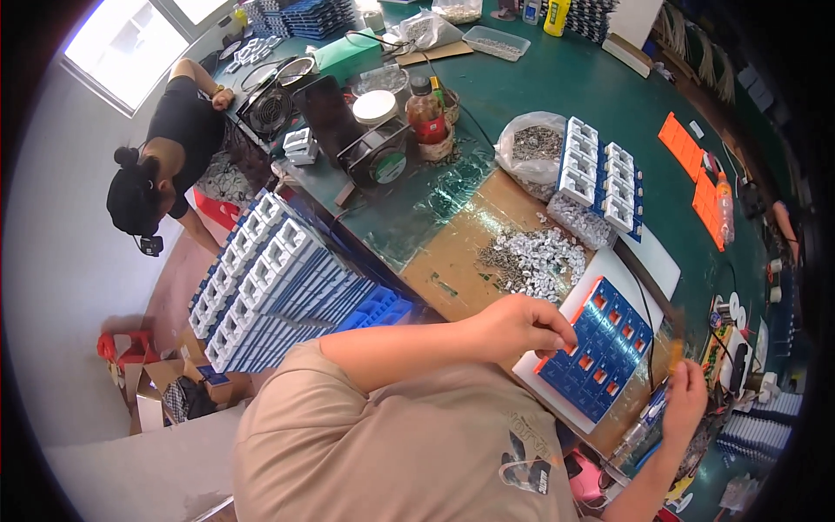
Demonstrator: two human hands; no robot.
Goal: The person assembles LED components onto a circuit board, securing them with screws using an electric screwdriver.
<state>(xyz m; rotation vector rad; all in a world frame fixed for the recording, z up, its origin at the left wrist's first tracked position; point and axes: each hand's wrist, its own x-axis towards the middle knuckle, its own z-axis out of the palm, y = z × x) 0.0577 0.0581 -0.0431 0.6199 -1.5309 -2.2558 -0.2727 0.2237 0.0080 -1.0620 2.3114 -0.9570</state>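
Observation:
A blue circuit board panel with several orange-edged square openings lies on a white board in front of me. At the panel's left edge, my left hand is closed, thumb and fingertips pinched over one of the openings. What sits between those fingertips is hidden. My right hand is held off the panel's right side, its fingers closed around a slim tool with a yellow-orange end, smeared by motion. Small white parts and metal pins lie in a loose pile beyond the panel.
Bags of small parts and a blue panel with white housings stand behind the pile. To my left rises a tall stack of similar panels. A fan, a bottle and orange strips lie farther off. A co-worker bends at far left.

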